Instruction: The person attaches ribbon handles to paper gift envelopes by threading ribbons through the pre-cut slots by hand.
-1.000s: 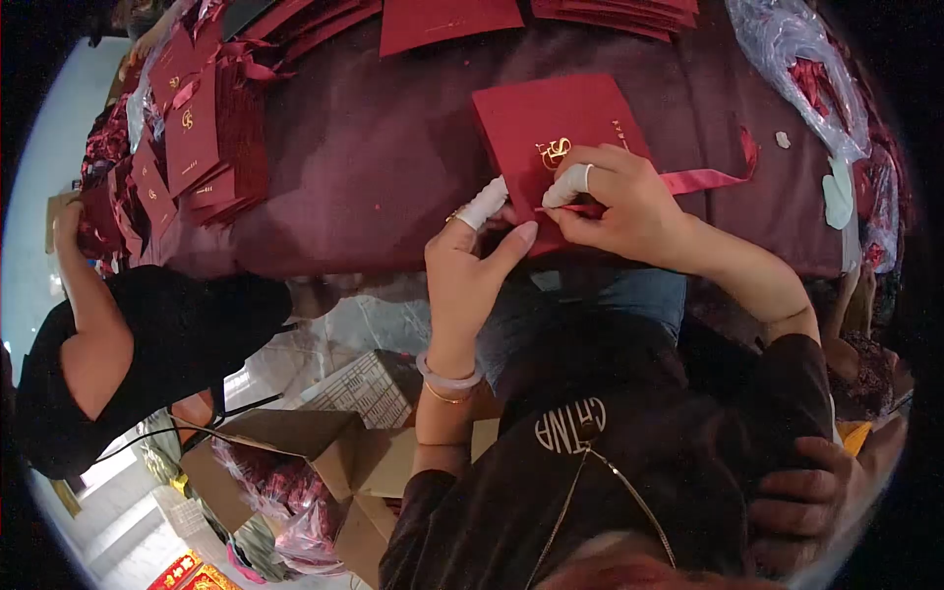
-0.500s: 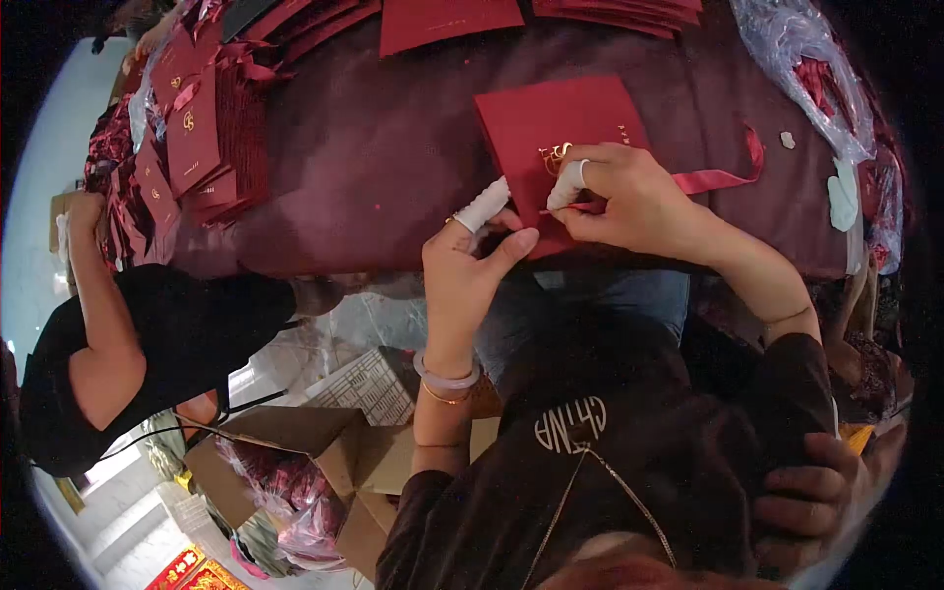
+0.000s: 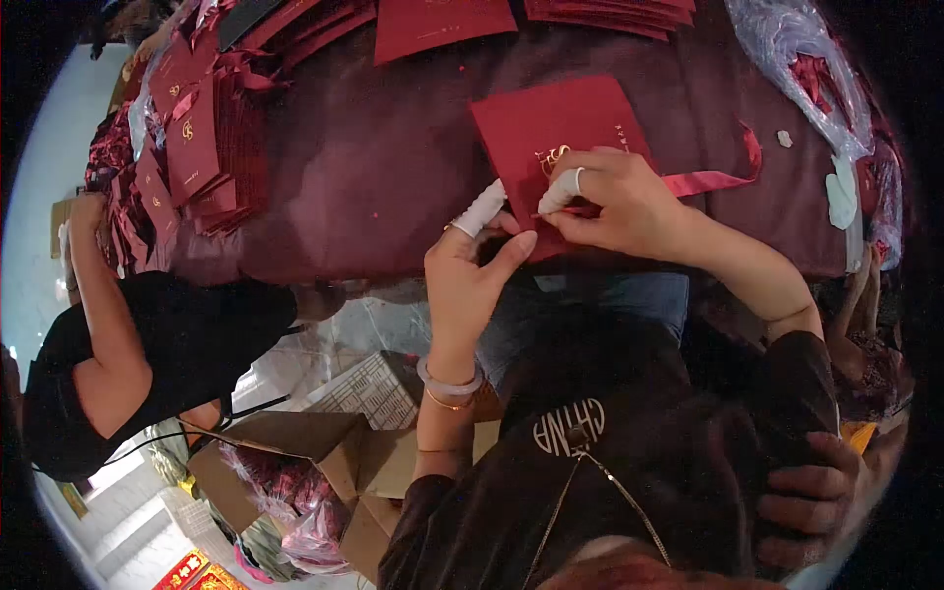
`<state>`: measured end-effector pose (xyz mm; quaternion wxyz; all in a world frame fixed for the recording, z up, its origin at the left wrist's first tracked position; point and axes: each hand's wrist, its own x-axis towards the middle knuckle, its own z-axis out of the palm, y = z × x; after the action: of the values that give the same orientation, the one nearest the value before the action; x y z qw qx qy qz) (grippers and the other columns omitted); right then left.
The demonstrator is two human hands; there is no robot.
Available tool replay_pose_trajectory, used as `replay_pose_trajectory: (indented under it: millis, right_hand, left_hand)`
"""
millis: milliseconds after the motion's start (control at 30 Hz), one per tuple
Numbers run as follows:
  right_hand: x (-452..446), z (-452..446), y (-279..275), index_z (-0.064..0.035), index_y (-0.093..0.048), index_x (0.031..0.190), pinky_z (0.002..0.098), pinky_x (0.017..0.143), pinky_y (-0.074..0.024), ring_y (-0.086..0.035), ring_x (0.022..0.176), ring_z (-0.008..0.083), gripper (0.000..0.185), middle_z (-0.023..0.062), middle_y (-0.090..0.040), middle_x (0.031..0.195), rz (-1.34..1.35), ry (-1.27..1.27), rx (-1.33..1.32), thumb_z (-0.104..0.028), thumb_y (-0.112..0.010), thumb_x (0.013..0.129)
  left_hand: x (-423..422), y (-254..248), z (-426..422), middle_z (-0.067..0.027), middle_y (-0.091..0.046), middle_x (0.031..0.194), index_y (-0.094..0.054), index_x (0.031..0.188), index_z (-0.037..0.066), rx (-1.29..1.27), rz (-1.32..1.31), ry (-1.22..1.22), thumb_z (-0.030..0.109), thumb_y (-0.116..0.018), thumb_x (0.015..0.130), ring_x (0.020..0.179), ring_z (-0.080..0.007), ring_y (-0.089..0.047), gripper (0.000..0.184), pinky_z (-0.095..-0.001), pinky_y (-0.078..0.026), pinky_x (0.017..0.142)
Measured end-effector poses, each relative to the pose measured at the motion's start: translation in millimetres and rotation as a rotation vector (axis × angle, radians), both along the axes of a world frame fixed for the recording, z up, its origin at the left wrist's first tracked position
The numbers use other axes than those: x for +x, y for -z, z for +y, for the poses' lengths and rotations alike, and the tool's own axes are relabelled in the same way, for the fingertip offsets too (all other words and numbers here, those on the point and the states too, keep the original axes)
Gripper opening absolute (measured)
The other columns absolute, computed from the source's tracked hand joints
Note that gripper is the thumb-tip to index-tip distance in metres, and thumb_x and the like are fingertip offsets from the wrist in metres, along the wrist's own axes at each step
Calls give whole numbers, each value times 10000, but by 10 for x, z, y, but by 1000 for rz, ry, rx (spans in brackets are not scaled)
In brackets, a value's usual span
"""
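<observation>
A flat red paper gift bag (image 3: 551,113) with a gold logo lies on the dark red tablecloth in front of me. My left hand (image 3: 472,261) pinches the bag's near left edge between thumb and fingers; one finger wears a white wrap. My right hand (image 3: 619,202), with a white-wrapped fingertip and a ring, is closed in a pinch over the bag, close to my left fingertips. A red ribbon (image 3: 713,182) trails from under that hand to the right and curls on the cloth. Its other end, at my right fingertips, is mostly hidden.
Stacks of red bags (image 3: 197,147) stand at the left, with more red bags (image 3: 442,25) along the far side. Clear plastic wrapping (image 3: 796,59) lies at the right. A co-worker's arm (image 3: 103,295) is at the left, above an open cardboard box (image 3: 295,433) on the floor.
My right hand has shifted slightly left, and its fingertips sit a little nearer the bag's edge. The left hand keeps its hold, almost unmoved. The whole view has shifted slightly.
</observation>
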<state>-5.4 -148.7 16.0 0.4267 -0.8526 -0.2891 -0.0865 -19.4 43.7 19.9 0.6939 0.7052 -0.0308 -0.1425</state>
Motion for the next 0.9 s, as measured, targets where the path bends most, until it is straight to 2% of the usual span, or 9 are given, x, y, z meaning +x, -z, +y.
replay_pose_trajectory:
  millis: [167, 367, 467, 600, 667, 700, 767, 867, 900]
  right_hand:
    - [11, 10, 14, -78, -587, 730, 364, 630, -460, -574, 695, 284, 109, 73, -583, 779, 27, 0, -22, -144, -646, 665]
    - [3, 23, -48, -70, -540, 713, 371, 637, -453, -559, 675, 273, 119, 77, -540, 748, -124, -53, -117, -127, -629, 656]
    - [-4, 22, -107, -66, -488, 678, 345, 675, -445, -532, 687, 238, 149, 68, -493, 737, -394, -118, -309, -125, -619, 641]
    - [30, -22, -115, -61, -514, 700, 351, 669, -447, -545, 700, 253, 126, 71, -504, 734, -312, -131, -260, -127, -614, 660]
    - [45, -35, -89, -63, -544, 736, 366, 642, -453, -557, 695, 272, 111, 77, -523, 745, -161, -125, -190, -134, -613, 686]
    - [46, -31, -82, -63, -544, 736, 366, 642, -453, -557, 695, 272, 111, 77, -523, 745, -166, -126, -192, -134, -613, 686]
    - [54, -25, -51, -73, -565, 770, 391, 618, -458, -567, 687, 292, 110, 82, -541, 763, 56, -145, -90, -147, -617, 707]
    - [14, 7, 17, -77, -570, 773, 407, 608, -460, -566, 677, 307, 118, 85, -544, 771, -62, -50, -85, -159, -626, 710]
    - [12, 0, -5, -76, -566, 818, 403, 624, -463, -582, 702, 302, 146, 84, -557, 782, -25, -24, -25, -161, -629, 719]
  left_hand:
    - [-41, 57, 9, -25, -572, 839, -531, 1178, -9, -4, -18, -8, -23, -671, 731, 768, -81, -531, 469, -218, -450, 699]
    - [-56, 134, 6, -18, -561, 839, -542, 1175, 5, 49, -140, -27, -59, -660, 724, 763, -79, -512, 470, -220, -451, 677]
    - [-80, 164, -7, -29, -568, 853, -537, 1173, -8, 120, -184, -36, -68, -668, 713, 775, -85, -516, 482, -222, -454, 680]
    - [-95, 167, -26, -26, -566, 855, -547, 1165, -1, 106, -185, -49, -69, -667, 716, 777, -84, -516, 470, -219, -451, 693]
    - [-105, 178, -15, -38, -575, 827, -572, 1125, 10, 139, -193, -75, -4, -711, 670, 768, -113, -526, 477, -243, -430, 732]
    - [-106, 184, -11, -38, -575, 827, -572, 1125, 10, 137, -199, -77, -4, -711, 670, 768, -113, -526, 477, -243, -430, 732]
    - [-106, 196, -16, -39, -572, 827, -573, 1126, 21, 216, -366, -27, 10, -711, 669, 776, -122, -525, 478, -244, -427, 730]
    - [-100, 146, -38, -41, -569, 820, -565, 1145, 32, 216, -325, -39, 23, -702, 686, 778, -127, -525, 479, -246, -427, 735]
    - [-98, 130, -50, -41, -568, 821, -561, 1152, 38, 188, -280, -54, 29, -700, 692, 775, -129, -525, 481, -247, -427, 734]
